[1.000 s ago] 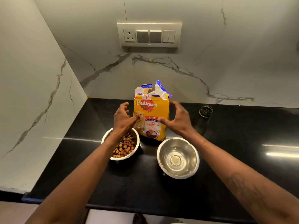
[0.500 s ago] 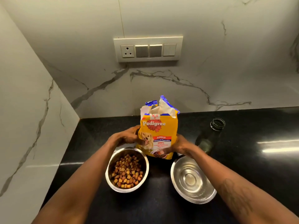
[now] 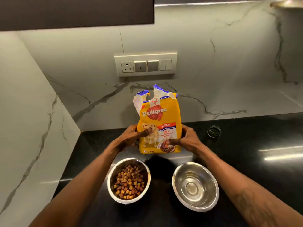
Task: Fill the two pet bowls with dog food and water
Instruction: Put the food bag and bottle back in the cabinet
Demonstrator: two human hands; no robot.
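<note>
Gripping food bag (image 3: 159, 115) edges w/ L hand (image 3: 129, 136), R hand (image 3: 188, 138), near wall (image 3: 221, 71).

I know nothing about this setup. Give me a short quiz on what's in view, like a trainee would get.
1. True or false: the left hand and the right hand both grip the Pedigree dog food bag.
2. Which steel bowl holds kibble? A) the left one B) the right one C) both
3. Fill in: to the right of the bag, on the black counter, stands an open glass ____.

Key
1. True.
2. A, the left steel bowl.
3. bottle: the glass bottle.
</note>
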